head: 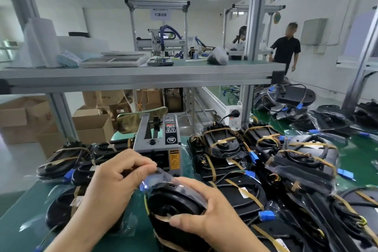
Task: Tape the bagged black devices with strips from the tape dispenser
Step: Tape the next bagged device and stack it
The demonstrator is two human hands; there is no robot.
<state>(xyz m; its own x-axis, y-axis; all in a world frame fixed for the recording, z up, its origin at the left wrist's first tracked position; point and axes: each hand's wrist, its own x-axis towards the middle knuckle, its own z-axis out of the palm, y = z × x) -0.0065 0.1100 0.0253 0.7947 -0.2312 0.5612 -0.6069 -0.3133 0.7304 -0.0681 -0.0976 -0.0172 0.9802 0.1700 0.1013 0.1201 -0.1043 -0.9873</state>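
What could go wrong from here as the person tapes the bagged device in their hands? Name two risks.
1. The left hand pinches a clear film by its edge; it might crease or slip free.
2. The right hand mainly steadies the bagged device, propped on edge, so it could roll against the taped devices beside it.

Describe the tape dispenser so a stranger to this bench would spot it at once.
Start at the long aluminium shelf crossing the view; below it lies the green bench mat, heaped with bagged black devices. Mid-bench, just beyond the person's left hand, stands the tape dispenser: the only grey box there, with a black control panel and yellow warning label.
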